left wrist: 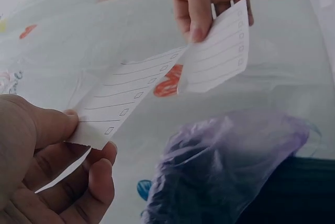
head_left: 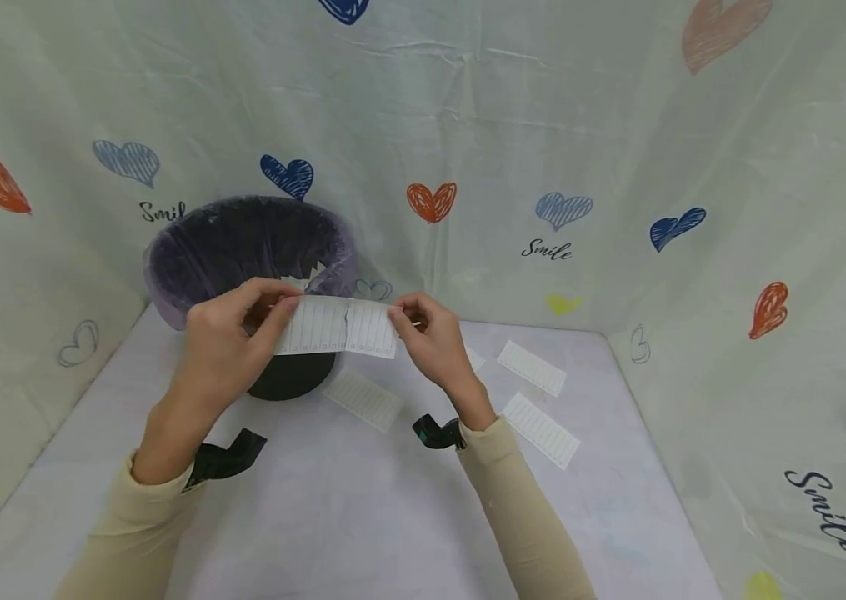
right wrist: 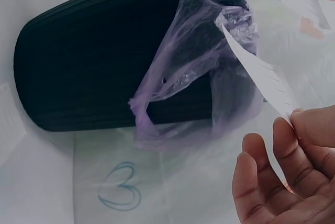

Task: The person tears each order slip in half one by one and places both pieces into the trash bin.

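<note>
In front of the bin, my left hand [head_left: 223, 342] pinches the left part of a white lined paper slip [head_left: 313, 325] between thumb and fingers. My right hand [head_left: 433, 342] pinches the slip's right part [head_left: 372, 329] by its outer end. A jagged tear runs between the two parts. They lie edge to edge in the head view; the left wrist view shows them at different angles, close together near the right thumb. Small checkboxes line one edge of the paper. Some paper [left wrist: 63, 174] also shows behind the left fingers.
A black bin [head_left: 295, 377] with a purple plastic liner [head_left: 167, 279] stands at the back left, white scraps [head_left: 316, 271] at its rim. Lined slips lie on the white table: one [head_left: 364, 400] near the bin, others [head_left: 533, 367] [head_left: 543, 429] at right. A heart-printed curtain [head_left: 483, 125] surrounds the table.
</note>
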A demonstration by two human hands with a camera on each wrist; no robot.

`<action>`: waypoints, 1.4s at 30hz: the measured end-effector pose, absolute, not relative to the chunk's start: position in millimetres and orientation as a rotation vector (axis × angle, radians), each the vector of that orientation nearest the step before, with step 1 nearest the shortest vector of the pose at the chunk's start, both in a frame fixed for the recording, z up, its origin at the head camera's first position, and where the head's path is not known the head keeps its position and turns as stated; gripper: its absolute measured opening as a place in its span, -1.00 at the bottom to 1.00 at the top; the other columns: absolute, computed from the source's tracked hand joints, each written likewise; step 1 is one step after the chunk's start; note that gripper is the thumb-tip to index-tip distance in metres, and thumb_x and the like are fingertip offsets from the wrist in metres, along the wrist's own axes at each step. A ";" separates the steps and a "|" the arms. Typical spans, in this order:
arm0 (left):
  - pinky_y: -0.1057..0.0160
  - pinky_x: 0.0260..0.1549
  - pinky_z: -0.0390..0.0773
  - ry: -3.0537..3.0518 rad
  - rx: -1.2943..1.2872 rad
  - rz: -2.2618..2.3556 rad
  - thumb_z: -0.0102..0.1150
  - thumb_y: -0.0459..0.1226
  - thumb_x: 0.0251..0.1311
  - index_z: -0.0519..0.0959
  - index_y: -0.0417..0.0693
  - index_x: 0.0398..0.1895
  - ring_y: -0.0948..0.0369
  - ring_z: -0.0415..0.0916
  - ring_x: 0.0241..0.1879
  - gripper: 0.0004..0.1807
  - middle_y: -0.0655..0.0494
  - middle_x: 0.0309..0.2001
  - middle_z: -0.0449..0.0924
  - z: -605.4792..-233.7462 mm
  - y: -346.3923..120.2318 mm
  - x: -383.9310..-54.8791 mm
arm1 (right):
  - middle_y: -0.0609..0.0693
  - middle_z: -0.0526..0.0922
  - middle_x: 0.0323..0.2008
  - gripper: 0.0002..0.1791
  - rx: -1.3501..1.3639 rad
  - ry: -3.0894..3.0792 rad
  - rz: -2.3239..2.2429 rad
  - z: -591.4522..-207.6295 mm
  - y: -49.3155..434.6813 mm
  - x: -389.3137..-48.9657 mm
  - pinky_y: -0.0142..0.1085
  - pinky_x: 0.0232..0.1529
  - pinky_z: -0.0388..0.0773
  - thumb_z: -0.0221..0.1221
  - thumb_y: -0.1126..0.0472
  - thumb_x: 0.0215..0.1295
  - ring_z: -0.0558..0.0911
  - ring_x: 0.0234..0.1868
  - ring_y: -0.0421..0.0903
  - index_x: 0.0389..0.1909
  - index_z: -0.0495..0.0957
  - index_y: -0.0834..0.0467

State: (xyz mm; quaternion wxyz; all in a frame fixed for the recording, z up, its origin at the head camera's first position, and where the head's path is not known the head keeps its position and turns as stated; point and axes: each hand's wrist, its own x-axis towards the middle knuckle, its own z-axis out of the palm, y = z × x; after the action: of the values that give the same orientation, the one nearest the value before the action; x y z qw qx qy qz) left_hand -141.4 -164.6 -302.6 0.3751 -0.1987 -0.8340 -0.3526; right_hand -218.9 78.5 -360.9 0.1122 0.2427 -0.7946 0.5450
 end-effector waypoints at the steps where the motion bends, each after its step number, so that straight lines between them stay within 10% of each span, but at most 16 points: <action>1: 0.70 -0.40 0.37 -2.138 -0.507 -0.896 0.36 -0.51 0.22 0.71 -0.32 -0.15 0.19 0.52 -0.54 -0.85 -0.11 -0.38 0.75 -299.8 -166.0 -141.5 | 0.14 0.69 -0.27 -0.84 0.717 -2.333 1.600 -359.8 77.1 -219.4 -0.35 -0.24 0.59 0.21 0.22 0.49 0.68 -0.25 -0.02 -0.10 0.65 0.25; 22: 0.77 -0.33 0.26 -2.238 -0.462 -0.710 0.31 -0.51 0.26 0.67 -0.36 -0.10 0.07 0.54 -0.49 -0.84 -0.21 -0.31 0.73 -265.1 -190.2 -144.5 | 0.14 0.70 -0.25 -0.80 0.903 -2.325 1.508 -316.3 52.6 -234.2 -0.37 -0.22 0.61 0.16 0.22 0.53 0.66 -0.27 -0.05 -0.06 0.63 0.28; 31: 0.74 -0.41 0.23 -2.209 -0.408 -0.671 0.32 -0.49 0.26 0.67 -0.39 -0.12 0.36 0.35 -0.52 -0.84 -0.25 -0.36 0.72 -261.3 -208.0 -150.8 | 0.11 0.71 -0.25 -0.81 0.984 -2.306 1.437 -286.8 34.5 -246.3 -0.39 -0.18 0.63 0.17 0.22 0.52 0.66 -0.28 -0.11 -0.06 0.63 0.26; 42: 0.68 -0.49 0.16 -2.303 -0.295 -0.618 0.25 -0.40 0.36 0.65 -0.38 -0.04 0.04 0.41 -0.51 -0.80 -0.32 -0.35 0.70 -255.3 -222.3 -165.8 | 0.08 0.71 -0.30 -0.81 0.965 -2.321 1.409 -269.4 12.5 -271.7 -0.42 -0.26 0.51 0.15 0.21 0.53 0.66 -0.27 -0.12 -0.06 0.65 0.25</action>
State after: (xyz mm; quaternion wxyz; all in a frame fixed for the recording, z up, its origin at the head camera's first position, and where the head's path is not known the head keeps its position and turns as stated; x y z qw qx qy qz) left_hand -165.8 -222.3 -255.3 0.3610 -0.1145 -0.8939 -0.2397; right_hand -271.7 12.5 -269.4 0.1297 0.3321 -0.7986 0.4849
